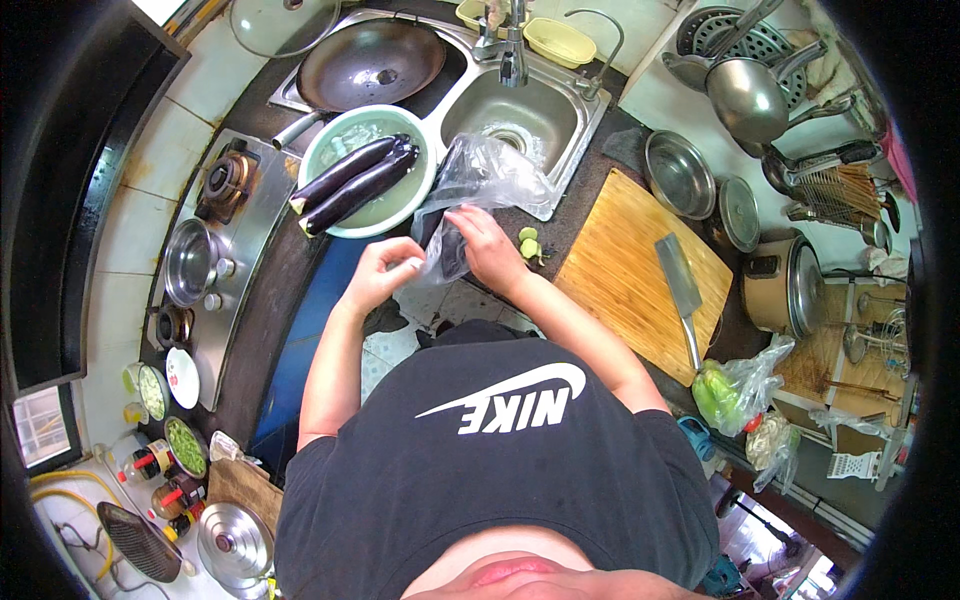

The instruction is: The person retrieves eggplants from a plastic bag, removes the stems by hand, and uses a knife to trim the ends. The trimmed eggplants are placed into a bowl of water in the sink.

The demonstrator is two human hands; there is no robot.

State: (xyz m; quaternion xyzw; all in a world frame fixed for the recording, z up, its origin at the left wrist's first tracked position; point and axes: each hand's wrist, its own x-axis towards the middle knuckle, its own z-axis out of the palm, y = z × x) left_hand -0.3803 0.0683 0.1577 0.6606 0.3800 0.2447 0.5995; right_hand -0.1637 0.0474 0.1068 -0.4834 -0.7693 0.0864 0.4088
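A clear plastic bag (491,174) spreads over the near edge of the sink and hangs down between my hands. My left hand (386,271) pinches its lower left side with thumb and fingers. On the other side, my right hand (486,244) grips the bag with its fingers bent over the plastic. Something dark shows through the bag's lower part; I cannot tell whether it is inside or behind. Left of the bag, two peeled-end purple eggplants (364,184) lie across a pale green basin (427,142) of water. Green cut trimmings (530,246) lie near my right hand.
A cleaver (679,281) rests on a wooden cutting board (607,262) at right. Behind are the steel sink (469,124), its faucet (514,64) and a wok (367,60). A gas stove (247,217) stands left. Bagged vegetables (724,394) sit beyond the board's near corner.
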